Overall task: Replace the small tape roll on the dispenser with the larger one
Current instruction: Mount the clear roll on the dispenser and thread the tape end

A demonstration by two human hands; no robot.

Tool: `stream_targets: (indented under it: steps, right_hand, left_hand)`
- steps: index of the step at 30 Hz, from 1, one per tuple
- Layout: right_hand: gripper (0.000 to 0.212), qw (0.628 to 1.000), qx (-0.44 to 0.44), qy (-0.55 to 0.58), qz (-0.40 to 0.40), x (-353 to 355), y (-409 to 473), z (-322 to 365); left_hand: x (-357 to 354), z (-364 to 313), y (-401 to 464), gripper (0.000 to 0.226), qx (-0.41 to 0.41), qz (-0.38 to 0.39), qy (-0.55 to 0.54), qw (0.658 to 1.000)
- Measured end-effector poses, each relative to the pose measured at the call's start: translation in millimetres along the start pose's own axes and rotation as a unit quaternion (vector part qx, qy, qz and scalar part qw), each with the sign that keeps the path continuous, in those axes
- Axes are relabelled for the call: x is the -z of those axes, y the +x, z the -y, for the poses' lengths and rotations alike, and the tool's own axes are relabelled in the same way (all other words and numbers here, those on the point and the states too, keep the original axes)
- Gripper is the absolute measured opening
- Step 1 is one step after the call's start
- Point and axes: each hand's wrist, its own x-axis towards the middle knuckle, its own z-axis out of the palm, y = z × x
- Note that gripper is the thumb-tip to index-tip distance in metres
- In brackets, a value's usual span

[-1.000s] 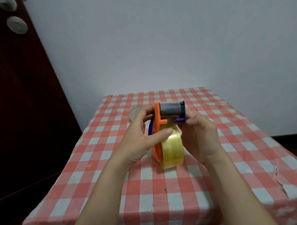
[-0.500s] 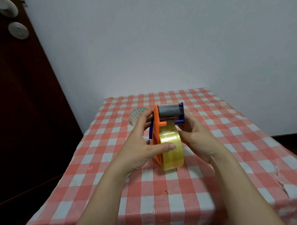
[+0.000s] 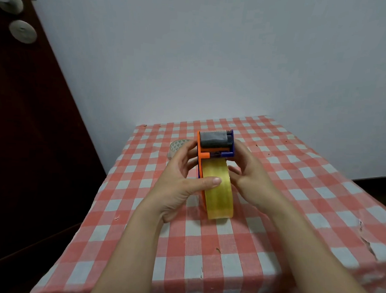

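An orange and blue tape dispenser (image 3: 216, 145) stands upright near the middle of the table, with a grey roller at its top. The large yellowish tape roll (image 3: 218, 191) sits on it, its lower edge down at the cloth. My left hand (image 3: 181, 179) grips the dispenser's orange side, thumb lying across the roll's face. My right hand (image 3: 250, 177) holds the blue side, fingers curled behind it. The small tape roll (image 3: 179, 144), with a triangle pattern, lies on the table behind my left fingers, partly hidden.
The table wears a red and white checked cloth (image 3: 227, 247), torn near the right edge (image 3: 365, 238). A dark wooden door (image 3: 23, 116) with round metal fittings stands at the left. A pale wall runs close behind the table.
The dispenser has turned so the roll faces me more squarely. My right hand slid down from the roller to the blue side; my left thumb stays on the roll.
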Motion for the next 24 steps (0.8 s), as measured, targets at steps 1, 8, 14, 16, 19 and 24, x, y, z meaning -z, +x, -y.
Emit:
stream_targets:
  steps: [1, 8, 14, 16, 19, 24]
  right_hand:
    - [0.062, 1.0, 0.006, -0.01, -0.002, -2, 1, -1]
    - [0.062, 0.998, 0.049, -0.046, 0.002, 0, 11, 13]
    - [0.057, 0.99, 0.031, -0.14, -0.004, 20, 30, 27]
    - [0.059, 0.983, 0.016, -0.181, -0.003, 26, 37, 30]
    - [0.064, 0.968, -0.002, -0.249, 0.002, 35, 52, 28]
    - [0.065, 0.929, -0.006, -0.369, 0.027, 43, 78, 16]
  left_hand:
    - [1, 0, 0, 0.082, 0.003, 0.006, -0.017, 1.0]
    - [4, -10, 6, 0.074, 0.008, 0.041, -0.1, 0.994]
    - [13, -14, 14, 0.08, 0.07, -0.078, -0.073, 0.992]
    - [18, -15, 17, 0.057, 0.093, -0.143, -0.054, 0.984]
    - [25, -11, 24, 0.019, 0.14, -0.217, -0.054, 0.965]
    - [27, -2, 33, 0.016, 0.188, -0.256, -0.025, 0.948]
